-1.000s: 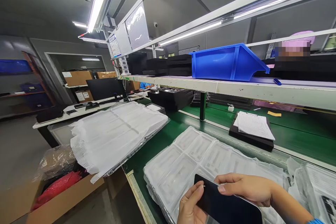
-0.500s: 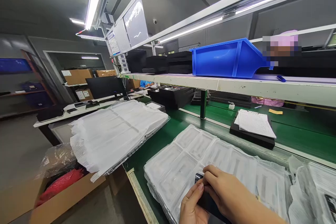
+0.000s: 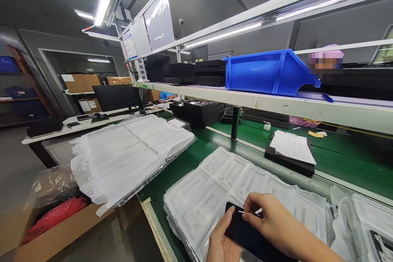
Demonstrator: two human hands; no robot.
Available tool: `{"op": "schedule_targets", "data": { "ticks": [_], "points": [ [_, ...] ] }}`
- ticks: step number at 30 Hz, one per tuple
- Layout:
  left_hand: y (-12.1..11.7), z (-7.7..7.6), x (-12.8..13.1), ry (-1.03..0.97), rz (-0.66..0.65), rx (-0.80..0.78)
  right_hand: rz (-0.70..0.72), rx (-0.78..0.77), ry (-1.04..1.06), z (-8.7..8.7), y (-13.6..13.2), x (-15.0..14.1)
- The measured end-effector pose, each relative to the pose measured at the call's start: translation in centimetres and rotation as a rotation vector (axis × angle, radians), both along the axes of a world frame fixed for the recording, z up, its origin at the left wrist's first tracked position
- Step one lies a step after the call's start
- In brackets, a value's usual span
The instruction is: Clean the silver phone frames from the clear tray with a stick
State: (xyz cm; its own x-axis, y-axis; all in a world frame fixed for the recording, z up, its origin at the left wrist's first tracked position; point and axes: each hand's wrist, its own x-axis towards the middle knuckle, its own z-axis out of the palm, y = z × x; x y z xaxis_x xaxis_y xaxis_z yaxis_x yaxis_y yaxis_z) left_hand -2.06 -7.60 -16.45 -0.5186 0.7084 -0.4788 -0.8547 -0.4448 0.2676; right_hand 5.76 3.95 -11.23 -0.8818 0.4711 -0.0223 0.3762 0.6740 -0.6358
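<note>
A flat, dark, phone-shaped panel with a rounded corner is tilted over the plastic trays. My left hand grips it by the near left side, thumb on its face near the top corner. At the panel's upper edge, my right hand is closed in a pinch. A thin piece with a bright edge shows at those fingertips; its kind cannot be made out. Beneath both hands lies a stack of translucent white compartment trays, with blurred shapes under its cover.
Another stack of white-covered trays overhangs the bench's left side. Wrapped packs lie at right. Papers rest on a black block behind. A blue bin stands on the shelf above. An open carton sits lower left. Another person is beyond the shelf.
The panel's dark face now shows more fully. My right fingers have shifted right along its upper edge, and a thin bright edge appears at their tips. The view has moved slightly.
</note>
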Motion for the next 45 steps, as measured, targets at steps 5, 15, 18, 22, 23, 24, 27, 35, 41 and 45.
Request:
{"op": "schedule_targets", "data": {
  "ticks": [5, 15, 18, 22, 23, 24, 27, 35, 41, 45],
  "points": [
    [0.4, -0.7, 0.3, 0.02, -0.002, -0.046, -0.043, -0.019, 0.073, -1.1, 0.6, 2.8],
    [0.7, -3.0, 0.6, 0.132, 0.123, 0.113, -0.016, 0.151, 0.431, -6.4, 0.0, 3.5],
    [-0.2, -3.1, 0.1, 0.064, 0.018, 0.083, 0.064, 0.228, 0.463, -6.6, -0.4, 3.6],
    [-1.4, -3.0, -0.4, 0.034, -0.121, 0.003, 0.145, 0.403, 0.524, -6.8, -0.8, 3.5],
    [-1.7, -2.8, -0.5, 0.049, -0.148, -0.006, 0.16, 0.461, 0.546, -6.8, -0.9, 3.4],
    [-1.9, -2.5, -0.6, 0.066, -0.177, -0.014, 0.178, 0.513, 0.569, -6.9, -1.0, 3.2],
    [-2.0, -1.5, -0.8, 0.115, -0.225, -0.074, 0.239, 0.598, 0.615, -7.2, -1.4, 3.0],
    [-1.1, -1.0, 0.3, 0.176, -0.044, -0.209, 0.144, 0.458, 0.584, -6.5, -2.4, 3.1],
    [-1.2, -3.4, 1.4, 0.271, 0.155, -0.093, 0.162, 0.211, 0.634, -6.4, -3.0, 3.2],
    [-1.4, -4.3, 2.0, 0.314, 0.22, -0.04, 0.166, 0.154, 0.663, -6.4, -3.2, 3.2]
  ]
}}
